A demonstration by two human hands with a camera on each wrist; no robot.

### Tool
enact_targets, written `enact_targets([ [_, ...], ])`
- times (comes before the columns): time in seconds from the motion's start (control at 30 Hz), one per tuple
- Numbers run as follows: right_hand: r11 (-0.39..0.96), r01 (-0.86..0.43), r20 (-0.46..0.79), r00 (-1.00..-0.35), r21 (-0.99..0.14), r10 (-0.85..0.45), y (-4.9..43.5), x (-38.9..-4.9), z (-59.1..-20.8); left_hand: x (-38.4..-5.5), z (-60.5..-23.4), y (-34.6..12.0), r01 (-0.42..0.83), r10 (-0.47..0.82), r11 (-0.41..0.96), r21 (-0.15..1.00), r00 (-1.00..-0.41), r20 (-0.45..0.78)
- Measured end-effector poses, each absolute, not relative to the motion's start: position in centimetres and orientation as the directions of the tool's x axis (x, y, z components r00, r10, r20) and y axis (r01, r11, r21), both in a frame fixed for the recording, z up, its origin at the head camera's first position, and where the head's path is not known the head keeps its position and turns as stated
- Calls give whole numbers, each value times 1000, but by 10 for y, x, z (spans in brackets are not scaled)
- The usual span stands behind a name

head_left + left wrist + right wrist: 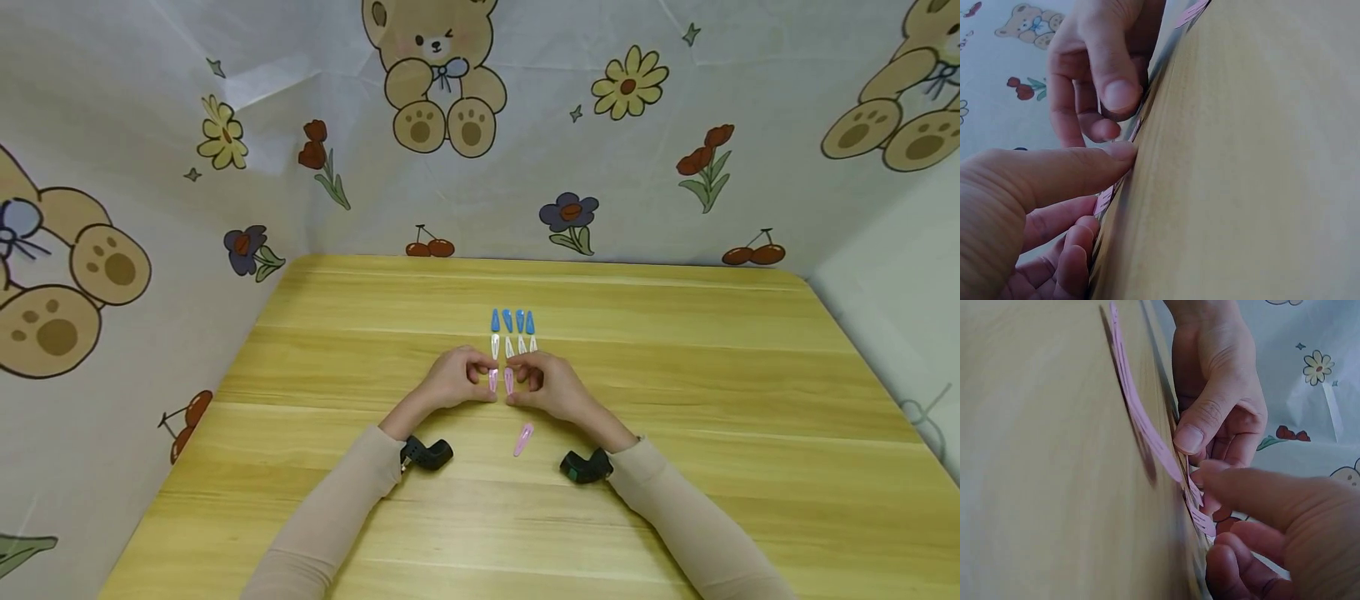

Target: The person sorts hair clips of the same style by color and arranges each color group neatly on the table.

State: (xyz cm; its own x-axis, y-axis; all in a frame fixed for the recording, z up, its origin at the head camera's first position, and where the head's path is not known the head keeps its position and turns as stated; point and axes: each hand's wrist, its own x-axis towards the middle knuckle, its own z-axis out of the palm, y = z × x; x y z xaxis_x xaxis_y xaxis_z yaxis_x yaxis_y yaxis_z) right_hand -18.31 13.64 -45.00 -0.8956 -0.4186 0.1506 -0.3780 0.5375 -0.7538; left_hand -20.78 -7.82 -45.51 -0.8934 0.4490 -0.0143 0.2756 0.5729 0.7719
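In the head view my left hand (457,377) holds a pink snap hair clip (492,380) by its two ends, thumb at the near end and forefinger at the far end. Close beside it, my right hand (553,386) grips a second pink hair clip (509,381) in the same way. Both clips lie at the tabletop, pointing away from me. A third pink clip (523,439) lies loose and slanted nearer to me; it looms large in the right wrist view (1138,415). Beyond my fingers runs a row of white clips (495,347), partly covered by the right hand.
Behind the white clips stands a row of several blue hair clips (507,321). Everything lies on a wood-grain table (712,400). A cloth (525,167) printed with bears and flowers hangs along the back and left. Each wrist wears a black camera mount (427,454).
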Motion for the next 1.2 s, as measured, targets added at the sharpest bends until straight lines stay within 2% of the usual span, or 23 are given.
enact_targets([
  [0.17, 519, -324, 156, -927, -791, -340, 140, -166, -436, -208, -455, -75, 274, 455, 572, 773, -890, -21],
  [0.33, 525, -253, 134, -958, -813, -254, 144, -133, -422, -209, -455, -73, 271, 451, 569, 776, -892, -18],
  [0.57, 554, -213, 114, -971, -804, -208, 149, -99, -438, -209, -455, -74, 264, 446, 571, 777, -895, -24],
  [0.83, 603, -295, 190, -954, -741, -234, 146, -92, -454, -209, -457, -77, 268, 441, 565, 780, -897, -11],
  [1.2, 660, -318, 202, -948, -681, -248, 139, -89, -457, -208, -456, -78, 274, 441, 572, 773, -898, -8],
])
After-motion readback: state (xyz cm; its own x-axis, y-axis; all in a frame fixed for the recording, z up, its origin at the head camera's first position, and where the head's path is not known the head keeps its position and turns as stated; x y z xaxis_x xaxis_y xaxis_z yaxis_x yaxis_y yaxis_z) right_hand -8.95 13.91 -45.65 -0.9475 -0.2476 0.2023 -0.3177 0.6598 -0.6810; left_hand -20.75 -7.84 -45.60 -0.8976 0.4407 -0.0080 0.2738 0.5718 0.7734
